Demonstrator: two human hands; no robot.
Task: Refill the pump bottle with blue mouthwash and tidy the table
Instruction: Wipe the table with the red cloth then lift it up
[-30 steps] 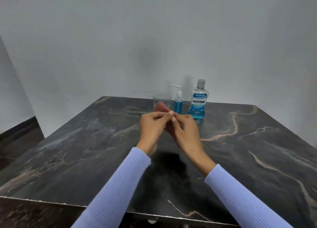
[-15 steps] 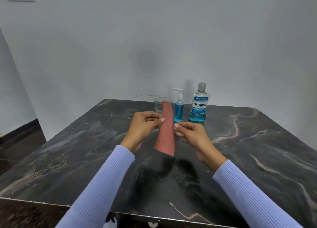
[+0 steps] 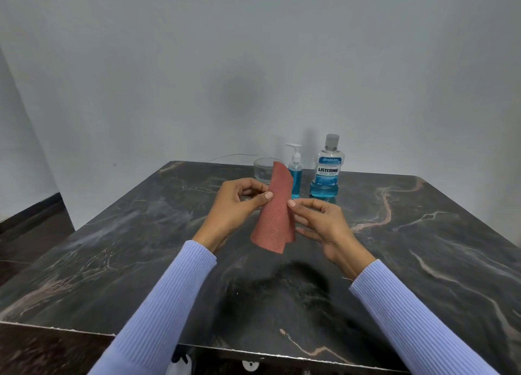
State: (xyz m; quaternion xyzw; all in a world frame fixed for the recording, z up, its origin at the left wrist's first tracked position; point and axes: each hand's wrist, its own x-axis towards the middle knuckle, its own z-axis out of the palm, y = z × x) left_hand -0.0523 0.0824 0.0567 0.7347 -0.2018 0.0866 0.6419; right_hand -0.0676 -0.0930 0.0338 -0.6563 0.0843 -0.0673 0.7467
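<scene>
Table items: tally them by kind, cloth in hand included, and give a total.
Bottles: 2, the pump bottle and the mouthwash bottle
Glass bowls: 1
Cloths: 1, the red cloth, pinched by both hands
Total: 4

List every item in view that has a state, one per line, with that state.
Reddish cloth: held up off the table, pinched at both side edges.
Left hand: fingers shut on the cloth.
Right hand: fingers shut on the cloth.
Pump bottle: upright, pump on, blue liquid inside.
Mouthwash bottle: upright, capped, partly full.
Glass bowl: upright, looks empty.
</scene>
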